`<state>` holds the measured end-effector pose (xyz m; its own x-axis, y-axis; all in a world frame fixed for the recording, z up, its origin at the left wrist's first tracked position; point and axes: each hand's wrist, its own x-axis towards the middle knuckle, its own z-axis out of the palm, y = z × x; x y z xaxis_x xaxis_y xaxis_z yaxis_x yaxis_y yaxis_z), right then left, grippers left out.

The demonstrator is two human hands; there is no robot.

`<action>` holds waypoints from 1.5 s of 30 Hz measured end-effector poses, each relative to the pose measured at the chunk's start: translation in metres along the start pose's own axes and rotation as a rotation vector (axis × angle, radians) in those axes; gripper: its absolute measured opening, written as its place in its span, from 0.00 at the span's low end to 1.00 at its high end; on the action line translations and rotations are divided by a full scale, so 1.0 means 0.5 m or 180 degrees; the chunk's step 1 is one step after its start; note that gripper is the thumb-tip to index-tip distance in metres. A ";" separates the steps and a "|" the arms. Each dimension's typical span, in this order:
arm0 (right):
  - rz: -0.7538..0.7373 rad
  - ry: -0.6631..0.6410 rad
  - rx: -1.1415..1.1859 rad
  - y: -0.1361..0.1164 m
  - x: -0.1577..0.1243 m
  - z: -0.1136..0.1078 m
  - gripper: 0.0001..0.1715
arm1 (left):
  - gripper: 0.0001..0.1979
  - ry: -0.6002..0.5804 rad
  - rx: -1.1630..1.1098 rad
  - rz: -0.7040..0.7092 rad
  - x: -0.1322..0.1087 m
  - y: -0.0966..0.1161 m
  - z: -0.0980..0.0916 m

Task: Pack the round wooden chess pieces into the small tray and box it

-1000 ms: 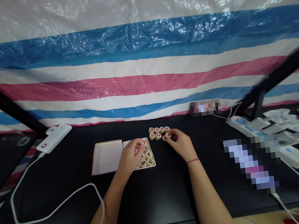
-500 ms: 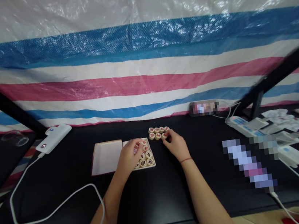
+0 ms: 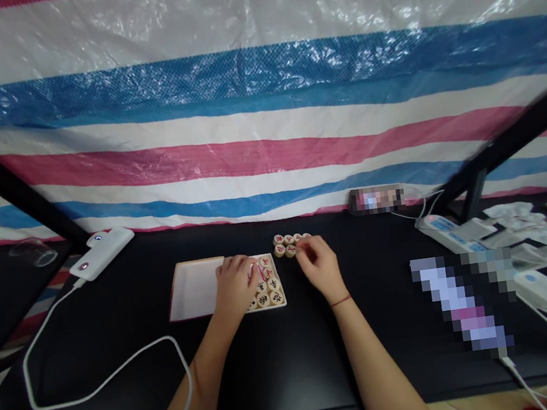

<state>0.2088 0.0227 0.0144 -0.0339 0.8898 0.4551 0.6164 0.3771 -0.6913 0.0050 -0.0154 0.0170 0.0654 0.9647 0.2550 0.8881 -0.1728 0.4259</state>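
Observation:
In the head view, an open shallow box (image 3: 284, 292) holds several round Chinese chess pieces, some with red characters and some with black. My left hand (image 3: 236, 284) rests over the left part of the box, fingers bent and slightly apart, with the thumb on the pieces' side. It covers part of the contents. To the right of the box, several Chinese chess pieces (image 3: 289, 250) with red characters stand on the black table in two short rows. My right hand (image 3: 320, 265) is at the right end of these rows, fingers curled together; what they hold, if anything, is hidden.
The box lid (image 3: 191, 290) lies at the left of the box, inner side up. A white power bank (image 3: 106, 252) with a looping white cable sits at the back left. Power strips (image 3: 451, 230), chargers and cables crowd the right. A striped plastic sheet (image 3: 247, 155) hangs behind.
My left hand has turned flatter over the box, and its fingers have spread a little. My right fingers now cover the front row's right-end piece, which showed before.

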 end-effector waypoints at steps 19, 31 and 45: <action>0.0096 -0.0874 0.0013 -0.031 -0.031 0.066 0.12 | 0.16 -0.0303 -0.0523 0.0629 0.015 -0.008 0.036; -0.0121 -0.0936 0.0071 -0.041 -0.033 0.070 0.14 | 0.11 -0.0145 -0.1177 0.0419 0.025 -0.020 0.057; 0.0071 -0.0721 0.0255 -0.032 -0.028 0.077 0.07 | 0.14 -0.0151 -0.0834 0.0551 0.020 -0.022 0.027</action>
<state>0.1689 0.0142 -0.0025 -0.2022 0.9297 0.3079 0.5548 0.3678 -0.7463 0.0019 -0.0012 0.0033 0.2319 0.9236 0.3051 0.7150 -0.3745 0.5904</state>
